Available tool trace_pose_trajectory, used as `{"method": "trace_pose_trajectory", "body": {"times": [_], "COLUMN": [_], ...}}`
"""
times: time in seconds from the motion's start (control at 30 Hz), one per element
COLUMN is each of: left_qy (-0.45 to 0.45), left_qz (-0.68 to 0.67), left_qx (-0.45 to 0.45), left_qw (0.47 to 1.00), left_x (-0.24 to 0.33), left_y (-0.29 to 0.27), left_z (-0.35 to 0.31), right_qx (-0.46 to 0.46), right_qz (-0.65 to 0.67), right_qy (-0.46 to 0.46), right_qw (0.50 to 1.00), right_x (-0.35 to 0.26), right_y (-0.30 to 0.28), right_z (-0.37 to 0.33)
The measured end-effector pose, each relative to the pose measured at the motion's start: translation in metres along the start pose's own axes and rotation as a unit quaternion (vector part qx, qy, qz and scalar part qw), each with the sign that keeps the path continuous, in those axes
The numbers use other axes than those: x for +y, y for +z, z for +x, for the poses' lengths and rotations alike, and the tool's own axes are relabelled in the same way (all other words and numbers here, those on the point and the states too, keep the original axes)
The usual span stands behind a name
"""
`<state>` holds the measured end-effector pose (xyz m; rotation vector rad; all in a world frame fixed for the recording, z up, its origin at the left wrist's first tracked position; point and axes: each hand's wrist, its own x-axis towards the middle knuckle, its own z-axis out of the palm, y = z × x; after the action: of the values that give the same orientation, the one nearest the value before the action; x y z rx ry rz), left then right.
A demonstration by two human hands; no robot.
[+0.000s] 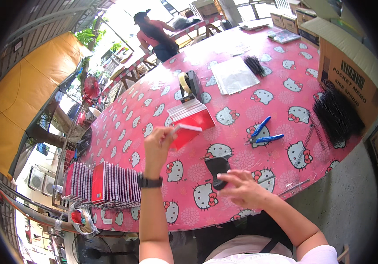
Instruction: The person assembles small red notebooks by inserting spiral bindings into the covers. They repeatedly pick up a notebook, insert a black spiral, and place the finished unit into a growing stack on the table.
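Daylight floods in from the open side ahead of me, washing the far worktop (241,48) almost white. Near me the colours stay rich, shadows soft. Edges bow and darken into a black rim (fisheye), my fingers (230,176) slightly blurred.

— Where does the left grip (158,143) sit? 
— Above the surface (241,110), with a small notebook (185,134) in it; a stack of notebooks (192,114) lies just behind, and a tape dispenser (189,84) behind that.

— And to its left? 
— A row of notebooks (103,184) stands at the surface's near-left edge.

— The right grip (241,187)? 
— It rests on a dark piece (217,169). Pliers (263,132) lie behind it, spiral coils (336,116) and a carton (352,75) far to its right.
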<state>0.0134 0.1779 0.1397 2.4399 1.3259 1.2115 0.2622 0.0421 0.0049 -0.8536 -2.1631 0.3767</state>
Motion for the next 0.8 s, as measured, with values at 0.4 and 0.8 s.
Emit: {"method": "trace_pose_trajectory", "body": {"times": [0.4,0.8], "left_qy": [0.017,-0.25], "left_qz": [0.015,-0.326], "left_qx": [-0.105,0.063], "left_qw": [0.994,0.91], "left_x": [0.085,0.041], "left_y": [0.025,0.047], "left_z": [-0.138,-0.199], "right_qx": [0.117,0.152], "right_qz": [0.223,0.354], "right_qy": [0.101,0.198], "right_qw": [0.963,0.902], "right_x": [-0.034,-0.046], "right_y": [-0.006,0.046], "right_z": [0.018,0.022]}}
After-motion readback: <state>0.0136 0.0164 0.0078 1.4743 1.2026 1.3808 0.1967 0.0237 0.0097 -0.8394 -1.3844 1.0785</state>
